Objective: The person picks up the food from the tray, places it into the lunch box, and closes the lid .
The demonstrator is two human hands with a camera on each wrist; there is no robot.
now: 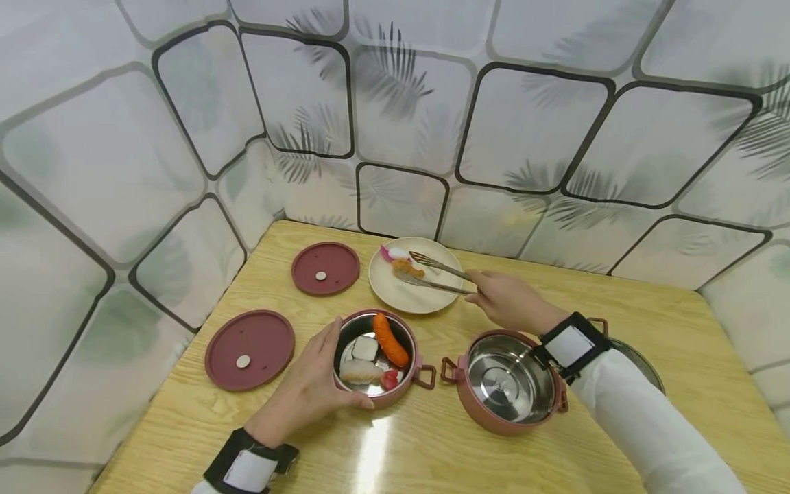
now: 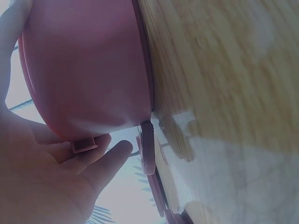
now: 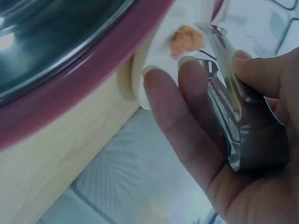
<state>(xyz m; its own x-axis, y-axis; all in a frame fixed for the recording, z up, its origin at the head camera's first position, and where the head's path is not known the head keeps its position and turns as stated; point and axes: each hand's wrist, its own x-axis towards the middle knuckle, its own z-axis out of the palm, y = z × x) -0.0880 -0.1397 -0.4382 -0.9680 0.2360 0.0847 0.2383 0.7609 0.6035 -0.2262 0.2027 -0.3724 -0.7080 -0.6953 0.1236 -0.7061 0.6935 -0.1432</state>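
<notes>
At frame centre, tongs (image 1: 444, 267) are gripped by the right hand (image 1: 511, 300); below, a pot (image 1: 395, 397) by the left hand (image 1: 308, 381).

near maroon disc (image 1: 252, 346) | far maroon disc (image 1: 327, 264) | wooden table (image 1: 444, 453) | leaf-patterned wall (image 1: 413, 116) behind

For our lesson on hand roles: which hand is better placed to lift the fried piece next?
Probably the right hand: it holds tongs at the fried piece, while the left hand holds the pot of food.
</notes>
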